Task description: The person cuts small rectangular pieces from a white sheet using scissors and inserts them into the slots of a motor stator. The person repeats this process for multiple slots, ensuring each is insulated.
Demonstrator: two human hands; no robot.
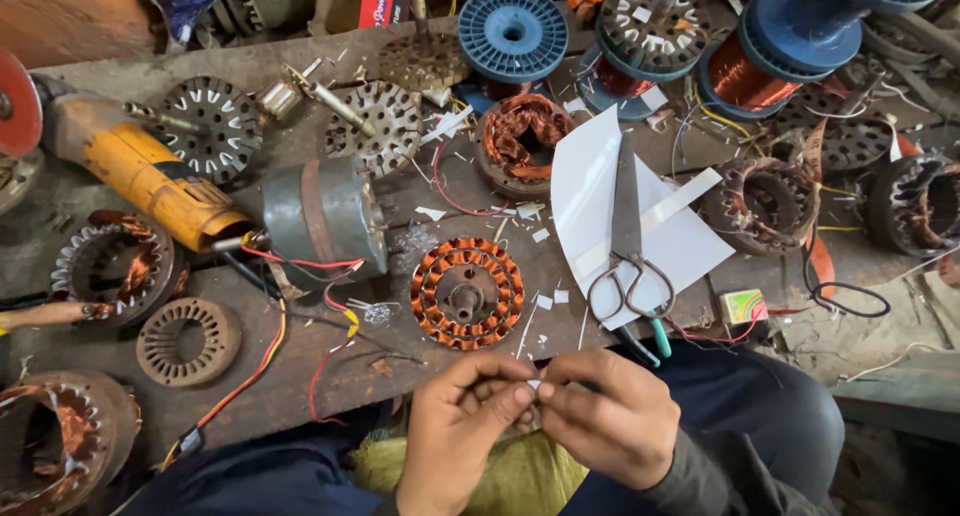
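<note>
Left hand (455,431) and right hand (610,416) meet fingertip to fingertip, each grip pinched shut on a small white paper slip (535,384). Just beyond the grips, on the worn wooden tabletop (300,376), lies a round copper-wound stator (467,293); steel scissors (628,261) rest beyond the right grip.

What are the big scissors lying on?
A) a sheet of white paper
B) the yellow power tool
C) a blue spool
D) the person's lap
A: the scissors lie flat on the white paper spread on the workbench, apart from both hands, which are down at the bench edge pinching a small white piece together.
</note>
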